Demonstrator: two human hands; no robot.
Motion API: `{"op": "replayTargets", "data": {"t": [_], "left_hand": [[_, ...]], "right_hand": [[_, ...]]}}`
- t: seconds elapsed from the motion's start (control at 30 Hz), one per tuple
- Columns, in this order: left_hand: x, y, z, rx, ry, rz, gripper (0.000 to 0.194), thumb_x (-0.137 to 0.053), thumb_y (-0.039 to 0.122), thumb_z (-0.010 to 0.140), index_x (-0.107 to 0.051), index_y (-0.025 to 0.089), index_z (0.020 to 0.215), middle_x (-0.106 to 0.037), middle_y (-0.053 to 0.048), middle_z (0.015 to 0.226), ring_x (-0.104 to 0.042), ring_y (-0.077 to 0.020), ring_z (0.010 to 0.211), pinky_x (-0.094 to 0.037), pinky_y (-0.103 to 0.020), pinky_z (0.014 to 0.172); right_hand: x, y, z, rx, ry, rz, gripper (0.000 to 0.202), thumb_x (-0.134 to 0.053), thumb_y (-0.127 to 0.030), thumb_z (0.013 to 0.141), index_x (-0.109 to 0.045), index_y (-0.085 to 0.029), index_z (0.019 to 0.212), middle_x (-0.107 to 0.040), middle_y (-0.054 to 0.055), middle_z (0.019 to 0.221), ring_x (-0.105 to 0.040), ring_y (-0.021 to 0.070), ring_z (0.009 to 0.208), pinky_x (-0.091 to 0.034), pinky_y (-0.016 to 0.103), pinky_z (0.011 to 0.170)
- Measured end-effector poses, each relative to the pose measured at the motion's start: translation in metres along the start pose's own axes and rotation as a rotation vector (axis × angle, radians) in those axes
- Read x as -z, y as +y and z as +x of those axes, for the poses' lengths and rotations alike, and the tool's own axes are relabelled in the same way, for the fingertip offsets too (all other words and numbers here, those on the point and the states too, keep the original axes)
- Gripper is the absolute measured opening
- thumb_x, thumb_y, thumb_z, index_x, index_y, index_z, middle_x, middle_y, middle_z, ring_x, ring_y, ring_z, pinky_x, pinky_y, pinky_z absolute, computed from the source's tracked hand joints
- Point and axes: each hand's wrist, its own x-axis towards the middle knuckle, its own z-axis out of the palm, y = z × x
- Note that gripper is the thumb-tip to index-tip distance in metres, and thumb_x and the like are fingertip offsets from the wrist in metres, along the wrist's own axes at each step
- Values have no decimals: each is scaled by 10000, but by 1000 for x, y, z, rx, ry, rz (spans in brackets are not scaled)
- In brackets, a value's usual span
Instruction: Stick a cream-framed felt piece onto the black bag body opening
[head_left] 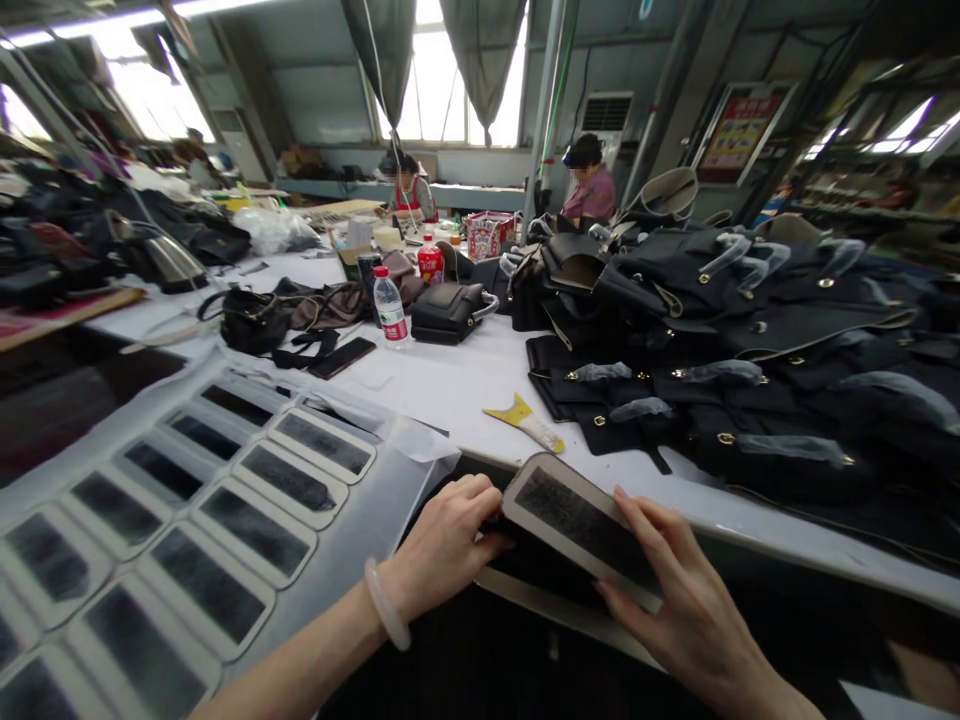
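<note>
My right hand [682,600] grips a rounded oblong panel [566,515], pale at the rim with a dark strip down its middle. Its thumb lies along the lower edge and the fingers along the upper one, and the panel is tilted. At the panel's left end, my left hand [450,535] is closed in a pinch at the edge of a black bag piece; its fingertips are partly hidden. Beneath the panel, the dark bag piece shows a pale edge [540,597]. A white bangle [386,605] circles my left wrist.
Similar panels [255,530] lie in rows on a sheet at left. Black bags [750,380] with wrapped handles are heaped at right. A yellow tool [525,420], a phone [341,357], a water bottle [390,308] and a small black bag [450,312] rest on the white table. Two people work behind.
</note>
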Motion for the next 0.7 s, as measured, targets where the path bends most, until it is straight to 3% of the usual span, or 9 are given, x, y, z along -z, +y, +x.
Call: {"op": "replayTargets", "data": {"t": [0.13, 0.3, 0.47, 0.63, 0.7], "left_hand": [[-12, -11, -5, 30, -63, -66, 141, -700, 99, 781, -634, 208, 843, -622, 1, 960, -536, -206, 933, -387, -348, 862], [-22, -26, -14, 133, 44, -227, 172, -661, 128, 806, -659, 221, 950, -630, -19, 1054, -533, -218, 1041, -384, -351, 948], [-48, -50, -32, 426, 190, -609, 318, -567, 431, 915, -615, 197, 1125, -640, -70, 1116, -585, -232, 1044, -446, -364, 943], [-88, -61, -52, 625, 203, -905, 587, -318, 663, 953, -607, 190, 1147, -656, -101, 1165, -605, -280, 1105, -494, -394, 882], [-101, -59, -56, 676, 201, -1069, 660, -321, 737, 917, -624, 208, 1170, -668, -95, 1174, -599, -297, 1127, -482, -414, 900]], "right_hand": [[2, 8, -8, 84, -69, -219, 600, -444, -364, 995, -297, -143, 1533, -516, 141, 1276, -545, 282, 1140, -529, 422, 920], [9, 14, -10, 202, -57, -373, 606, -361, -385, 1018, -270, -81, 1534, -582, 127, 1262, -579, 256, 1078, -476, 375, 885], [1, 10, -3, 354, -95, -387, 551, -405, -287, 939, -428, -89, 1452, -606, 116, 1268, -627, 221, 998, -500, 319, 803], [-13, 9, 1, 497, -140, -423, 553, -472, -228, 782, -568, -113, 1314, -658, 139, 1194, -697, 235, 905, -597, 318, 717], [-13, 12, 1, 530, -166, -426, 597, -506, -251, 721, -586, -106, 1294, -674, 149, 1173, -718, 242, 870, -628, 311, 684]]}}
